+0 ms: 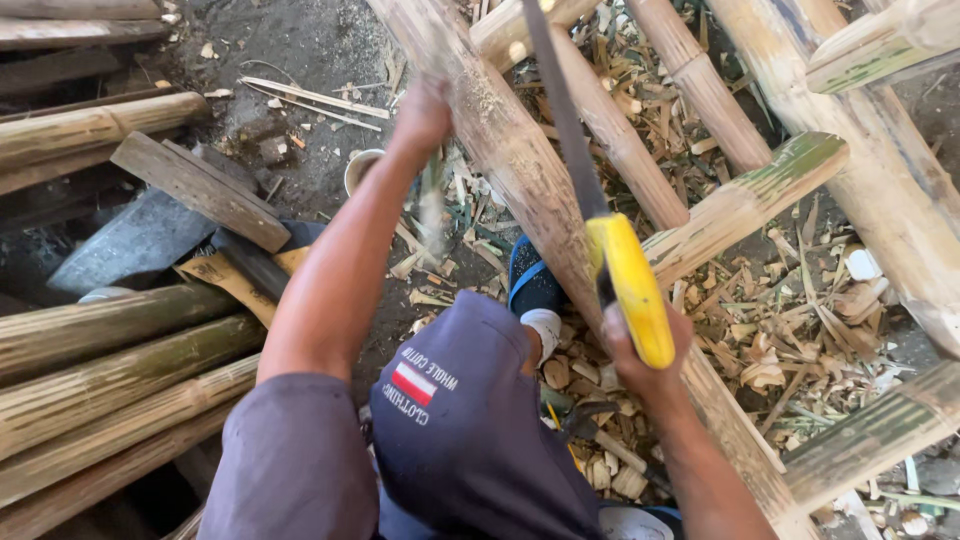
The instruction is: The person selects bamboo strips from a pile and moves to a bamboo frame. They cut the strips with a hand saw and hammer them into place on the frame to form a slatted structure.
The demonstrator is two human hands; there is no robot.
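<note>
- My right hand (640, 350) was wrapped tight around the yellow handle (630, 285) of a hand saw, its dark blade (565, 120) running up and away from me.
- The blade sat against the long bamboo pole (510, 150) that slanted between my two hands.
- My left hand (422, 115) was up on that same pole, further out than the saw; looked like it was gripping the pole, but I couldn't tell how closed the fingers were.
- Bamboo shavings and offcuts (790, 330) were piled on the ground just right of my right hand.
- A stack of bamboo poles (110, 390) lay well off to the left of my left arm, with a wooden board (200, 190) beyond them.
</note>
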